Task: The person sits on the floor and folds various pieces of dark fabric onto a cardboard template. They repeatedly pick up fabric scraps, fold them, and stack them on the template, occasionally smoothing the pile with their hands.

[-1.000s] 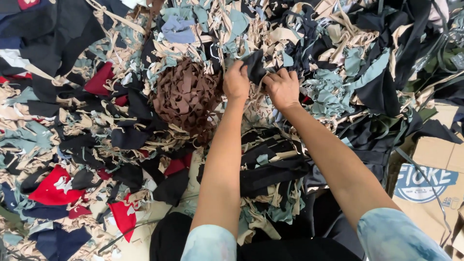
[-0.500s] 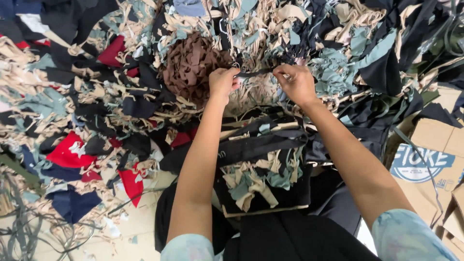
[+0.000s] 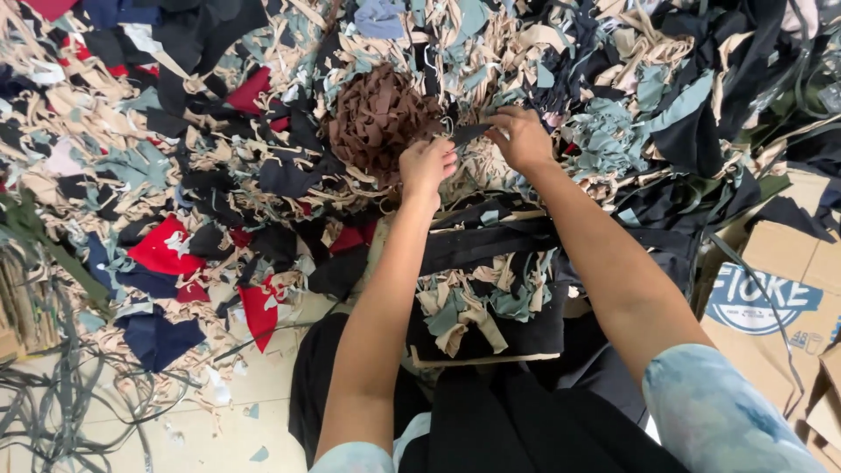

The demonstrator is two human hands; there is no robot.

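Everything here is told from the brown clump (image 3: 378, 123), a round ball of brown cloth strips that sits high up in the middle of a big scrap pile (image 3: 219, 149); far to the left of the brown clump, down at the bottom corner, dark cords (image 3: 53, 412) lie in loops on the pale floor (image 3: 175, 438); left of the clump and lower down there is a red scrap (image 3: 162, 247), and under that a dark blue scrap (image 3: 158, 337); another red piece (image 3: 258, 308) lies a bit closer to the clump, below it; tan, black and pale green bits are mixed all around.

Just to the right of the brown clump, and a little lower, is the left hand (image 3: 425, 166); it is closed, its fingers curled and pinching one end of a short black strip (image 3: 469, 133); the strip runs flat from that hand to the right hand (image 3: 519, 138), which is right beside it; the right hand's fingers are also pinched shut on the other end; so the two hands are close together, each clamped on the same strip, which sits just right of the clump.

Below the clump, between the two arms, a flat box (image 3: 491, 350) holds tan and green scraps; far to the right of the clump, low down, stands a cardboard box (image 3: 771, 289) with a blue mark.
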